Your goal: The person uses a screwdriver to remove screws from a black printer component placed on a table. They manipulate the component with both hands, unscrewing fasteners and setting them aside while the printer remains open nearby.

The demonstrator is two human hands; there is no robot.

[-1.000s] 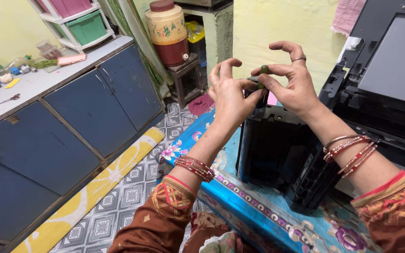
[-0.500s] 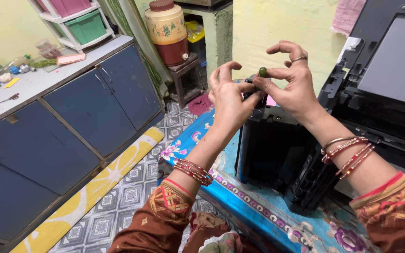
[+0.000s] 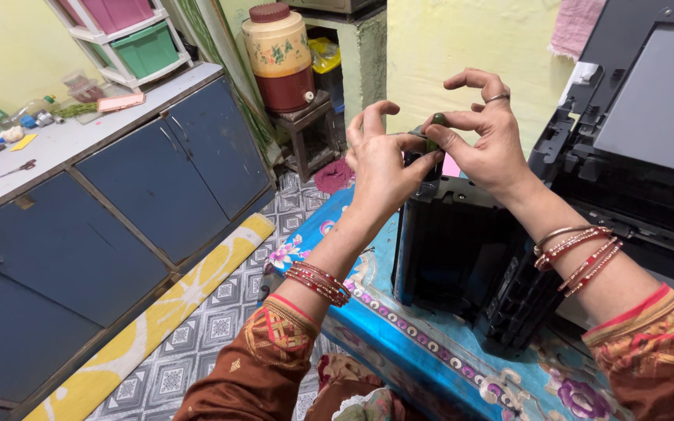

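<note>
Hands (image 3: 431,152) now lower over cartridge (image 3: 462,257)

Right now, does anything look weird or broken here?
The black cartridge stands on end on the blue table instead of sitting in the printer, whose lid is up. Both hands, left and right, pinch a small green piece at its top. No damage shows.

This is a lived-in room of a home, probably doubling as a small repair corner. The landmark is the long counter with blue cabinet doors (image 3: 118,210). On it lie scissors (image 3: 17,167) and small clutter; above its far end stands a rack of pink and green plastic drawers (image 3: 130,39). Beyond it, a flowered water cooler (image 3: 278,54) sits on a stool. Patterned floor tiles (image 3: 196,335) run below it.
</note>
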